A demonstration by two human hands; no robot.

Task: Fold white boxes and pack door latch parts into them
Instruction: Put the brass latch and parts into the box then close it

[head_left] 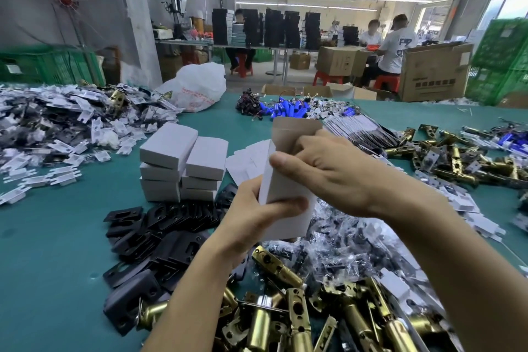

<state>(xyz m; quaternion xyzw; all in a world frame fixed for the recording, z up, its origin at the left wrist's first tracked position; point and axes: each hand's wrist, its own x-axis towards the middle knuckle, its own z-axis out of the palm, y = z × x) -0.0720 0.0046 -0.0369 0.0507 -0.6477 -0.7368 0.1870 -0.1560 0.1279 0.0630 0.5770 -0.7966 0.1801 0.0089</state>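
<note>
- Two hands on one white cardboard box, half folded, frame centre, held above the teal table: left hand wraps its lower half with the thumb across the front; right hand pinches the upper edge under the open flap.
- Risk: the flap creases or tears if the right fingers push skewed; a loose hold drops the box into the brass latch bolts, lower centre.
- Hidden: box inside, bottom end, right fingertips.

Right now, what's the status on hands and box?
Left hand grips white box low. Right hand holds its upper part, top flap open. Brass latches piled beneath, nothing blocking.
</note>
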